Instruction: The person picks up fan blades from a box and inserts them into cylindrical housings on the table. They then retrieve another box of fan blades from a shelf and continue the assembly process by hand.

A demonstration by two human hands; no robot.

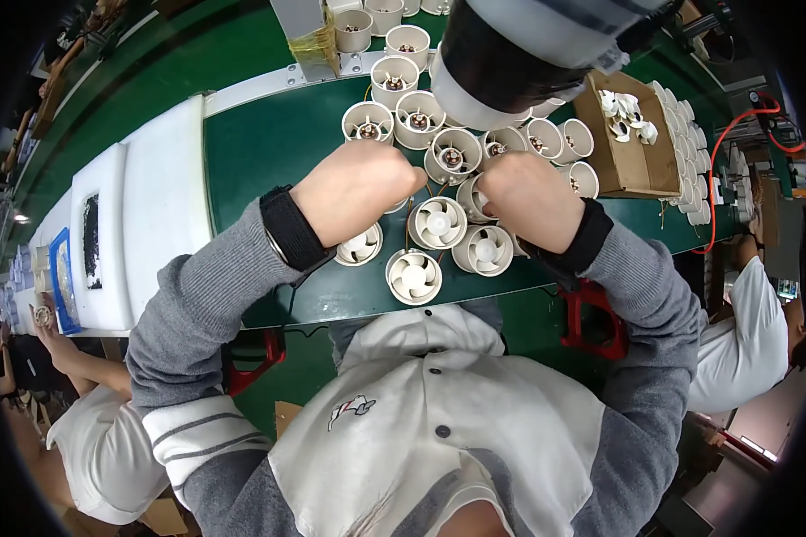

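Note:
My left hand [360, 186] is closed, its fingers curled down and hidden beneath it, above a fan housing that peeks out below. My right hand [530, 199] is also curled closed over the housings to the right; what lies in its fingers is hidden. Between and below the hands stand white round fans with blades fitted, among them one fan [439, 223], a nearer fan [413, 277], a right-hand fan [485, 250] and a partly covered fan [359, 246]. Beyond my hands, bladeless white housings [453, 156] show copper-coloured motor coils inside. Thin orange wires run between the fans.
A cardboard box [611, 166] holding white fan blades [631, 115] stands at the right, beside stacked housings [695, 170]. A large black-and-white cylinder [501, 63] hangs over the far side. White blocks [157, 188] line the left. A red hose [718, 161] curves rightward. Co-workers sit on both sides.

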